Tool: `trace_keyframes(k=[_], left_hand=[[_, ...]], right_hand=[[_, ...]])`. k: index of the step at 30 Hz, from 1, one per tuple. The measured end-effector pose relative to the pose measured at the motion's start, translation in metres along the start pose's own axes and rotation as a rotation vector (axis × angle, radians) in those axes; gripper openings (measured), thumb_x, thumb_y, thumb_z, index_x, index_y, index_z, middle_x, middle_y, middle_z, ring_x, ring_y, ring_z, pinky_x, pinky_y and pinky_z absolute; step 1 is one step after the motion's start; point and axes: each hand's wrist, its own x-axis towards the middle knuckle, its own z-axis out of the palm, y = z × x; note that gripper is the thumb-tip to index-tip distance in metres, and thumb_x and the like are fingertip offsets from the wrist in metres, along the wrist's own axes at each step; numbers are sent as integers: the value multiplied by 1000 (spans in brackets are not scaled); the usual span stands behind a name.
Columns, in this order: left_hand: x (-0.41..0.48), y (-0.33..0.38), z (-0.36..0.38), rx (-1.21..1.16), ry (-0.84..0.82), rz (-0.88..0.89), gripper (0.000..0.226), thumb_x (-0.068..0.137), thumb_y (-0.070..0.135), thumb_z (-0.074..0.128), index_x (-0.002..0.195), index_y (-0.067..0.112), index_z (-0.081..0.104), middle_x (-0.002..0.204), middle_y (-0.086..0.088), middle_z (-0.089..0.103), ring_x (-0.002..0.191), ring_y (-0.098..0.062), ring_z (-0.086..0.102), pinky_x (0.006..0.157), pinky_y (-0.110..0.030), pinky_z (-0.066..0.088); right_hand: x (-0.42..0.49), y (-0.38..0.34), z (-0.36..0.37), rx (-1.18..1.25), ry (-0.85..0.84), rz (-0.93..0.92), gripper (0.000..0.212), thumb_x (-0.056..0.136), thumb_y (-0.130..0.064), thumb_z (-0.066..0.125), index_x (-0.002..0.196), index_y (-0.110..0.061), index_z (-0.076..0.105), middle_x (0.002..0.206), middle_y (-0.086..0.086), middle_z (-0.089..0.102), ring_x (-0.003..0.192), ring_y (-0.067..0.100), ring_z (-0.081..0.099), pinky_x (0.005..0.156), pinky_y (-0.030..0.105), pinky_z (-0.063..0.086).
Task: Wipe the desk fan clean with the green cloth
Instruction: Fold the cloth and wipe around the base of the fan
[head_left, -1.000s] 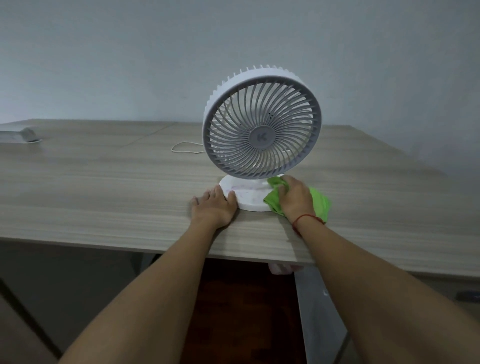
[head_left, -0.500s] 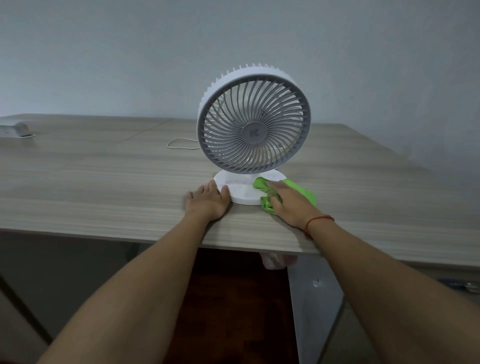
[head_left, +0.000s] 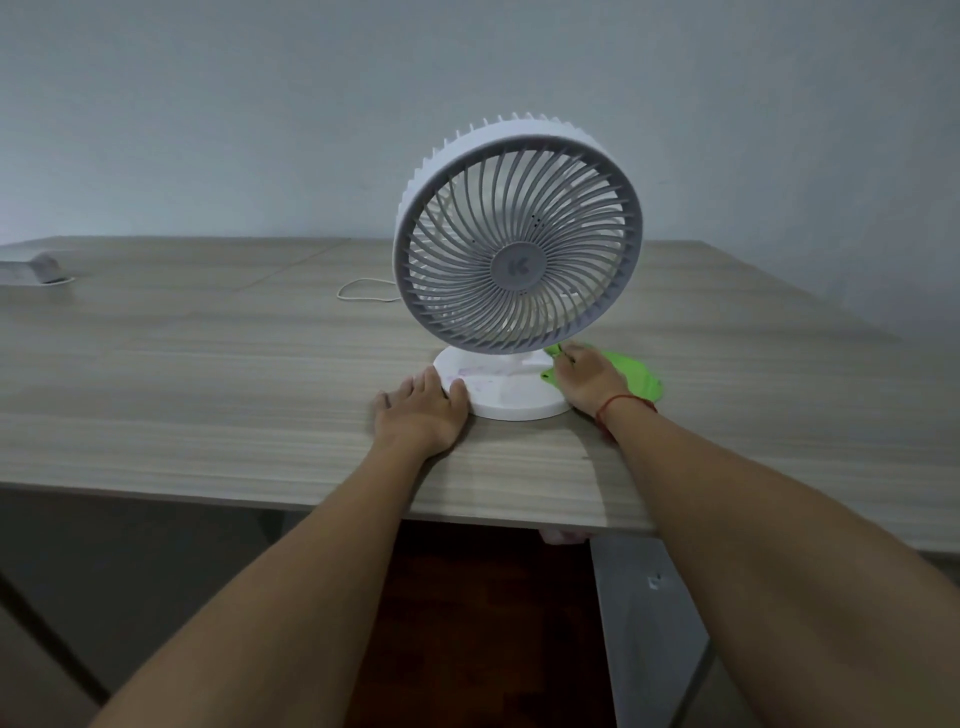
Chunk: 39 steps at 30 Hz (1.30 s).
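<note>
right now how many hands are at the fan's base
2. The left hand rests against the left edge of the white base; the right hand holds the green cloth at the base's right side.

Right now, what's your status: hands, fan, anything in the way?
Left hand flat on table, touching fan base. Right hand grips green cloth at base's right edge. Pinkish smudges on base. Nothing in the way.

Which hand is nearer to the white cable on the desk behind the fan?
Left. The left hand touches the fan base, in front of the cable; the right hand holds the green cloth farther right.
</note>
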Motion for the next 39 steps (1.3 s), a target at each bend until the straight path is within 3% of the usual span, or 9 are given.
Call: trace_keyframes(k=[5, 10, 13, 16, 19, 23, 30, 36, 39], left_hand=[[-1, 1, -1, -10, -14, -13, 67, 96, 50, 11, 151, 12, 23, 160, -8, 28, 150, -23, 19, 121, -50, 9], [-4, 1, -1, -12, -6, -22, 68, 95, 51, 11, 149, 13, 26, 158, -7, 31, 149, -22, 22, 121, -49, 12], [-5, 0, -2, -18, 1, -26, 67, 95, 51, 11, 147, 13, 29, 157, -8, 34, 148, -22, 25, 120, -49, 13], [-4, 0, -1, -14, 5, -17, 67, 95, 51, 11, 147, 13, 30, 156, -8, 35, 147, -22, 26, 120, -49, 14], [-2, -1, -1, -16, 0, -14, 67, 95, 51, 10, 148, 13, 29, 157, -8, 34, 148, -22, 24, 121, -49, 12], [3, -2, 1, -27, -1, -15, 67, 95, 51, 11, 147, 13, 29, 157, -8, 34, 148, -22, 24, 121, -49, 11], [4, -1, 4, -39, 14, -4, 66, 96, 50, 13, 147, 12, 29, 156, -9, 35, 148, -24, 25, 121, -51, 11], [0, -1, 1, -46, 8, -6, 66, 96, 49, 12, 149, 12, 26, 158, -9, 31, 149, -23, 21, 121, -50, 9], [-2, 0, 1, -46, 11, 0, 66, 97, 49, 12, 150, 12, 25, 158, -7, 30, 149, -23, 21, 122, -50, 8]], right_hand=[[-21, 0, 1, 81, -7, -120, 40, 94, -23, 38, 127, -14, 59, 139, 18, 52, 131, 33, 45, 112, 36, 35], [-56, -2, -1, 56, -58, -225, 44, 98, -23, 35, 139, -17, 47, 153, 14, 36, 147, 26, 21, 122, 40, 15], [-70, 4, -3, 32, -49, -277, 44, 98, -25, 39, 141, -15, 44, 152, 13, 38, 147, 25, 22, 121, 38, 18], [-72, 11, -8, 12, 1, -250, 43, 97, -27, 43, 137, -13, 49, 145, 13, 48, 140, 26, 36, 113, 31, 28], [-61, 13, -9, 41, 71, -130, 42, 96, -26, 42, 134, -11, 51, 139, 18, 51, 128, 33, 48, 107, 35, 36], [-41, 10, -8, 21, 71, -30, 43, 96, -28, 36, 133, -11, 49, 135, 22, 51, 127, 37, 45, 107, 40, 37], [-38, -3, 7, 13, 78, -105, 35, 93, -27, 38, 114, -8, 58, 121, 26, 55, 111, 41, 51, 101, 44, 43], [-55, -15, 14, -77, 45, -185, 38, 98, -23, 35, 126, -4, 52, 130, 21, 52, 133, 35, 35, 114, 47, 17], [-59, -18, 19, -102, 64, -208, 33, 96, -22, 37, 115, -4, 55, 123, 20, 56, 128, 34, 40, 112, 47, 20]])
